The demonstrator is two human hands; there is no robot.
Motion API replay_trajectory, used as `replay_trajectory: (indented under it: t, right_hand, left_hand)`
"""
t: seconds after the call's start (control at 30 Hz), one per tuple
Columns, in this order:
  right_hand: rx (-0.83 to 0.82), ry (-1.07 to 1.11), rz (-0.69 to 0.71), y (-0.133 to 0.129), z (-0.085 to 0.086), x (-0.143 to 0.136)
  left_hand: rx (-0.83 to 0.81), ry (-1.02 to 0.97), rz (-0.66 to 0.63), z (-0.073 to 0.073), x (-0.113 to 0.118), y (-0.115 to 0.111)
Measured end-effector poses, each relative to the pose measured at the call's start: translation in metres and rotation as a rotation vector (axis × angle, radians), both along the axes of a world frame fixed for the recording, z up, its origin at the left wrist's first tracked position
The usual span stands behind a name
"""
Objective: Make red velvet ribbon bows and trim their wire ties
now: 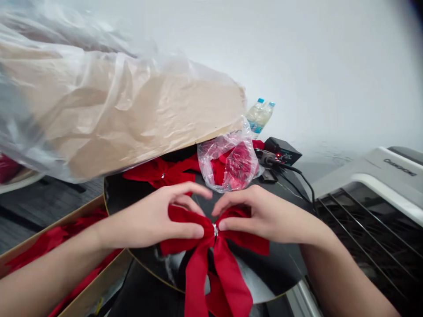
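Observation:
A red ribbon bow (228, 266) with two hanging tails lies over the round black table's front part, its middle bound by a silvery tie (215, 230). My left hand (165, 215) grips the bow's left loop, thumb on the front and fingers bent behind and above it. On the other side, my right hand (254, 215) pinches the right loop close to the tie, its thumb tip beside the tie. Behind my hands another red bow (158, 172) rests on the table, next to a clear plastic bag (228, 163) with red material inside.
A large plastic-wrapped cardboard piece (148, 110) leans over the back left. A box (95, 277) of red ribbons stands at the lower left. Behind are two bottles (260, 115) and a black device (282, 152) with cables; a white machine (390, 176) with a black grille is right.

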State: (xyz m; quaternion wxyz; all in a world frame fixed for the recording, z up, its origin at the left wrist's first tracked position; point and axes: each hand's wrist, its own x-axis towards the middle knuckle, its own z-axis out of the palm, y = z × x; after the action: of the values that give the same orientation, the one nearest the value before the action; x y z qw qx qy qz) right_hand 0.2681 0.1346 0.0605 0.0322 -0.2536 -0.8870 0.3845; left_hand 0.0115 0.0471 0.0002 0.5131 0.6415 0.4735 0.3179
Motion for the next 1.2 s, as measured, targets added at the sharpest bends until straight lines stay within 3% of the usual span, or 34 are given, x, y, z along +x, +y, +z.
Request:
replay_trajectory:
  t: [0.13,0.23,0.33,0.43,0.53,0.63,0.77,0.87,0.97,1.1,1.2]
  right_hand:
    - [0.469,-0.012,-0.347,0.047,-0.034,-0.004]
    - [0.619,-0.051,-0.36,0.083,-0.061,-0.01]
    - [0.685,-0.084,-0.366,0.1,-0.083,-0.019]
    - [0.732,-0.083,-0.384,0.103,-0.093,-0.022]
    - [0.756,-0.013,-0.373,0.104,-0.091,-0.017]
    - [0.762,0.123,-0.384,0.104,-0.084,-0.009]
    - [0.502,0.477,-0.45,0.097,-0.078,-0.004]
    - [0.269,0.621,-0.508,0.089,-0.076,-0.005]
    - [0.19,0.643,-0.51,0.087,-0.069,-0.003]
    - [0.206,0.463,-0.405,0.096,-0.058,0.005]
    - [0.245,0.343,-0.386,0.107,-0.061,0.014]
  left_hand:
    - [0.006,0.091,0.071,-0.027,0.03,0.029]
    - [0.19,0.316,0.107,-0.035,0.035,0.038]
    - [0.418,0.555,0.097,-0.024,0.04,0.05]
    - [0.505,0.615,0.067,-0.004,0.043,0.076]
    - [0.562,0.667,0.089,0.005,0.043,0.111]
    - [0.645,0.593,0.124,-0.003,0.043,0.136]
    - [0.71,0.368,0.191,-0.019,0.043,0.14]
    - [0.49,0.04,0.155,-0.019,0.039,0.136]
    - [0.206,-0.212,0.08,-0.012,0.036,0.135]
    - [0.14,-0.246,0.152,-0.01,0.036,0.138]
    - [0.141,-0.242,0.256,-0.01,0.037,0.139]
